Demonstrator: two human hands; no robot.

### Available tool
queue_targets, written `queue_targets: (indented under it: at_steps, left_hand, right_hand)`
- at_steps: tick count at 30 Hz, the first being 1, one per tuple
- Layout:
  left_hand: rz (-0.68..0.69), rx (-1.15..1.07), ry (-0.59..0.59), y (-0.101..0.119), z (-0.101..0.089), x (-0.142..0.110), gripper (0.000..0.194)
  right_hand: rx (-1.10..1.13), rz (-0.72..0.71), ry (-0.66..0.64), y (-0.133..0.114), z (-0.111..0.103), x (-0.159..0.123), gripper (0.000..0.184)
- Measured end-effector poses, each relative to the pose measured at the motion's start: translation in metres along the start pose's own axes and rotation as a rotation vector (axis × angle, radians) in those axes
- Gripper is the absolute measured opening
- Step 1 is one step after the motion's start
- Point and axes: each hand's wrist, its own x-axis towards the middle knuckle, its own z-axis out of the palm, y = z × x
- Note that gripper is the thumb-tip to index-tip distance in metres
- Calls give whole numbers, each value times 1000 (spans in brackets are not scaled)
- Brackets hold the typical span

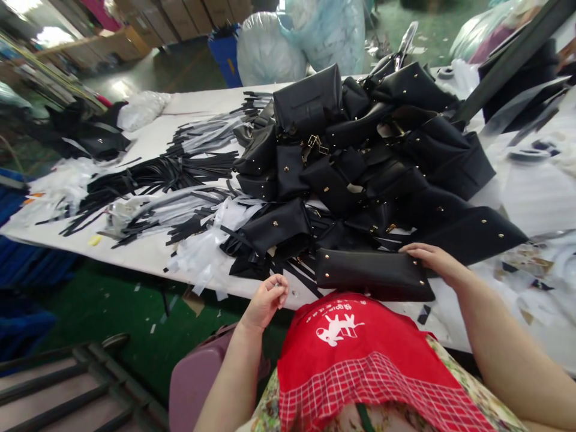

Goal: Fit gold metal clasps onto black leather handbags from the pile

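Note:
A black leather bag [371, 273] with small gold studs lies at the table's near edge, right in front of me. My right hand [434, 259] rests on its top right corner, fingers curled over the edge and gripping it. My left hand [267, 300] hovers at the table edge just left of the bag, its fingers pinched together; whether anything is in them I cannot make out. Behind the bag rises a big heap of black bags [360, 144] with gold buckles and studs.
Bundles of black straps [153, 177] and clear plastic sleeves [202, 246] cover the white table [148, 252] to the left. Large plastic sacks [270, 51] and a blue bin [225, 54] stand behind. A purple stool [193, 378] sits below my left arm.

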Motion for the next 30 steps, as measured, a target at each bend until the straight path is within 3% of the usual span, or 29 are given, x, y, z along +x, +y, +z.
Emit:
queue_targets:
  at_steps: [2,4,7,8,10,13,18,22,26,30]
  left_hand:
    - [-23,51,43,-2,0,1,19]
    - [-33,90,83,-4,-1,2,16]
    - [-43,114,120,-8,-1,4,15]
    - [-48,120,128,-10,-1,5,15]
    - [-58,130,140,-11,0,4,13]
    - [-73,145,142,-13,3,3,11]
    - [-70,163,155,-10,9,4,10]
    - [-8,129,120,4,21,10,7]
    - [114,161,31,30,49,10,11]
    - [326,405,-6,59,91,0,20]
  right_hand:
    - [-401,-122,90,-8,-10,-4,43]
    - [-663,-313,89,-19,-4,-20,52]
    - [-775,-605,-105,-31,26,-50,80]
    - [-798,-659,-113,-31,38,-57,90]
    - [-851,-692,-8,-28,57,-63,95]
    - [-875,-686,124,-19,69,-54,73]
    - [-874,-662,115,-23,53,-37,25]
    - [-633,-486,284,-58,17,-38,20]
    - [-7,-142,337,-99,-19,-45,39]
    - [601,34,274,-122,-14,-58,41]
